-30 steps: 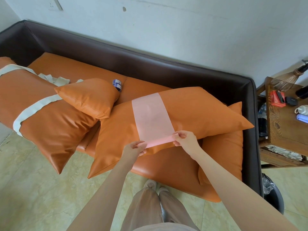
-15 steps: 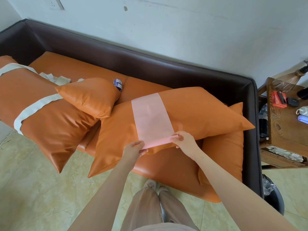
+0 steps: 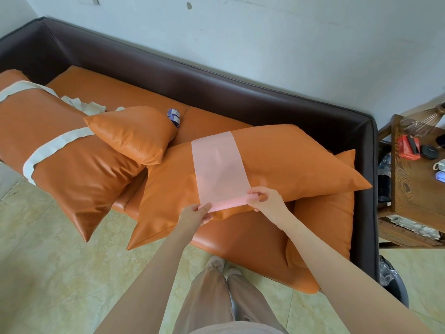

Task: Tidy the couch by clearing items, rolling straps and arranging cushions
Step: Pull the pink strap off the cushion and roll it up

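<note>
**Pale wall, dark couch, and a pink strap half rolled**

Pale plaster wall backs a dark brown couch (image 3: 240,92) with orange seat pads, seen from above. We stand at its front edge on a tiled floor (image 3: 43,273). A long orange cushion (image 3: 289,165) lies across the seat, and a pink strap (image 3: 219,169) is draped over it. Our left hand (image 3: 195,213) and right hand (image 3: 267,201) pinch the two ends of the strap's rolled near edge, fingers and thumbs curled around the roll.

Further left, a small orange cushion (image 3: 132,133) leans on a large one (image 3: 67,160) crossed by a cream strap (image 3: 50,145). A small blue-and-white packet (image 3: 173,116) sits half hidden behind the small cushion; its label is unreadable. At far right, a wooden side table (image 3: 419,179), cut off by the frame, carries a red box (image 3: 407,145) and other items too small to name.
</note>
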